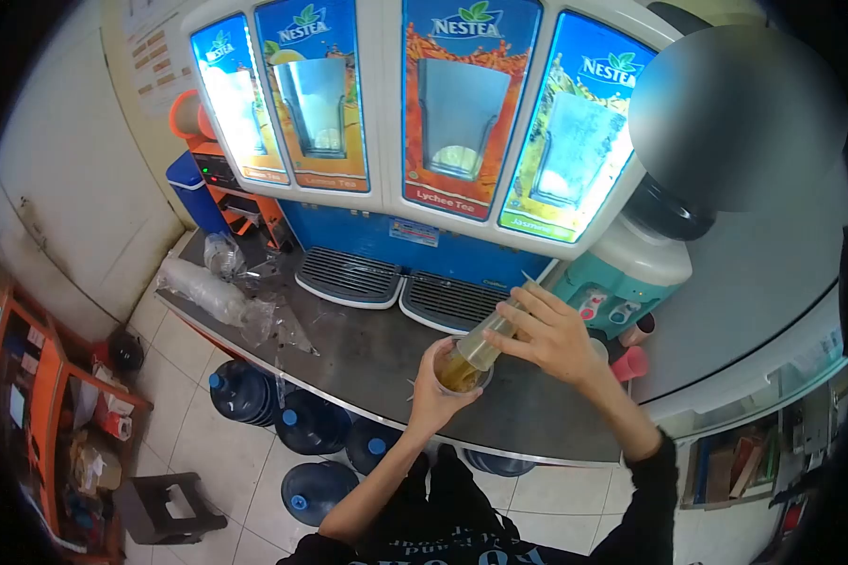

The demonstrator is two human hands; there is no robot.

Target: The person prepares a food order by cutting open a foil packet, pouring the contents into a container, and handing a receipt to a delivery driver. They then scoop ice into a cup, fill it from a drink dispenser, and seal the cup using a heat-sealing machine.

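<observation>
My left hand point(431, 403) is wrapped round a clear cup point(487, 377) with amber liquid point(458, 374) in it, held low over the front part of the counter. Above it, my right hand point(548, 331) grips a translucent plastic cup point(481, 350), tipped steeply down to the left. The lower end of this tipped cup overlaps the mouth of the other cup. Just behind both hands lies a black slotted drip tray point(457, 299) of the drink dispenser.
A drink dispenser point(386, 113) with lit panels stands at the back. Stacked clear cups in plastic wrap point(203, 292) lie on the dark counter point(349, 344), left. A teal water dispenser point(608, 278) and a pink cup point(629, 363) are right. Water jugs point(311, 421) and a stool point(170, 508) stand below.
</observation>
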